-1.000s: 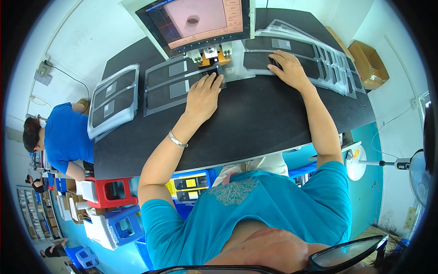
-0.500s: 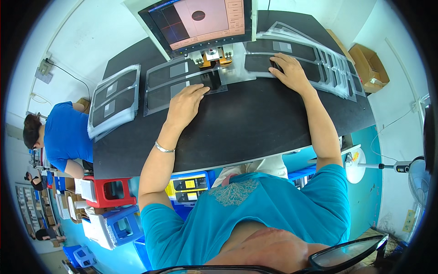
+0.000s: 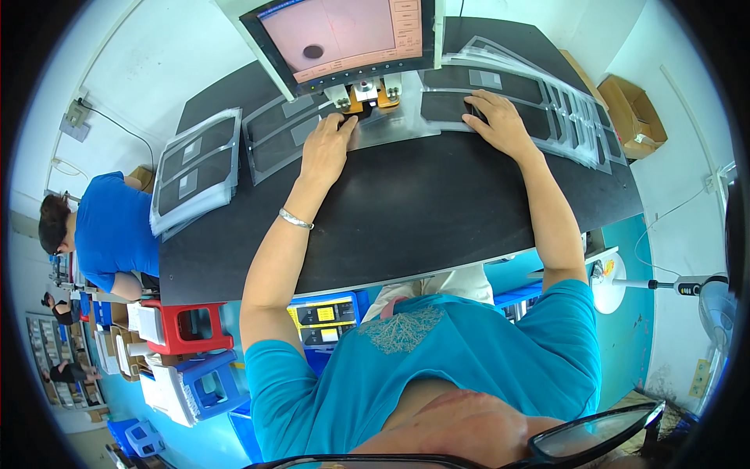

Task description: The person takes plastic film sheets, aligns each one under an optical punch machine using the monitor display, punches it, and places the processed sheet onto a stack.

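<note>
My left hand [image 3: 325, 153] is at the right end of a dark film sheet with clear borders [image 3: 275, 129], just in front of the machine's orange-and-metal fixture [image 3: 364, 97]. Its fingers are bent close together on the sheet's edge, which they partly hide. My right hand [image 3: 503, 128] rests at the left part of a fanned stack of similar sheets [image 3: 539, 117]. Its thumb and fingers curve round a small black thing [image 3: 477, 114] too covered to name. Above the fixture stands a monitor [image 3: 344, 39], showing a dark oval on a pinkish field.
Another pile of film sheets [image 3: 195, 168] lies at the left of the black table [image 3: 414, 211]. A cardboard box [image 3: 631, 117] stands beyond the right edge. Red and blue stools [image 3: 187, 327] and a person in blue [image 3: 117, 230] are to the left.
My left hand has moved forward to the fixture, its fingers drawing in, and the sheet under it has shifted left. On the monitor the dark oval went down and left. My right hand stays put.
</note>
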A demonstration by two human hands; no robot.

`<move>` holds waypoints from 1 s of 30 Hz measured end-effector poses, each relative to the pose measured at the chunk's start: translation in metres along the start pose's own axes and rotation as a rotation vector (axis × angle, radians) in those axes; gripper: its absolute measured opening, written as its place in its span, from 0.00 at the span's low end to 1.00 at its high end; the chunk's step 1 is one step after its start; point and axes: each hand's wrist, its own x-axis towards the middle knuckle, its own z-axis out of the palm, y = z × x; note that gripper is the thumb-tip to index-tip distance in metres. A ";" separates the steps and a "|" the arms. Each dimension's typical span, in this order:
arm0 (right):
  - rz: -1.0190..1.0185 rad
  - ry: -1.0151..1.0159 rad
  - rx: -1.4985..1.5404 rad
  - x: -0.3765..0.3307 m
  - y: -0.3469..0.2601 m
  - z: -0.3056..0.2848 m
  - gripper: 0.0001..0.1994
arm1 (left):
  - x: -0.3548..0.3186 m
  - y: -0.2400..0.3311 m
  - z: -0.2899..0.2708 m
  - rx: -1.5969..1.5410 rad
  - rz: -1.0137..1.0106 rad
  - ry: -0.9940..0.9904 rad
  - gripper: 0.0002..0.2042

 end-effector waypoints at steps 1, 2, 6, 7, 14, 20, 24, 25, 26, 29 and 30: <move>-0.004 0.000 -0.005 0.000 0.000 -0.001 0.20 | 0.000 0.000 0.000 -0.002 0.003 0.020 0.21; -0.006 -0.001 -0.002 0.000 -0.001 -0.002 0.20 | -0.001 0.001 0.001 -0.001 0.000 0.018 0.21; 0.013 -0.006 0.019 0.000 -0.001 -0.002 0.19 | -0.003 0.002 0.001 -0.056 -0.010 0.086 0.18; 0.008 0.001 0.018 0.000 -0.001 -0.002 0.18 | -0.003 0.002 0.001 -0.051 0.004 0.116 0.17; 0.017 0.073 0.178 0.004 -0.015 -0.005 0.16 | -0.003 0.000 0.003 0.033 0.033 0.114 0.16; 0.448 -0.210 0.766 0.011 -0.055 -0.020 0.19 | -0.018 0.034 -0.024 0.050 0.117 0.133 0.17; 0.718 -0.441 1.127 0.013 -0.077 -0.030 0.22 | -0.040 0.090 -0.055 -0.188 0.345 0.281 0.15; 0.720 -0.440 1.129 0.011 -0.074 -0.027 0.22 | -0.044 0.100 -0.056 -0.213 0.397 0.282 0.14; 0.641 -0.417 1.080 0.009 -0.070 -0.025 0.22 | -0.046 0.108 -0.056 -0.239 0.422 0.283 0.13; 0.544 -0.358 0.922 0.013 -0.055 -0.046 0.20 | -0.046 0.116 -0.059 -0.276 0.430 0.218 0.14; 0.545 -0.312 0.825 0.012 -0.045 -0.052 0.20 | -0.045 0.111 -0.060 -0.227 0.347 0.126 0.17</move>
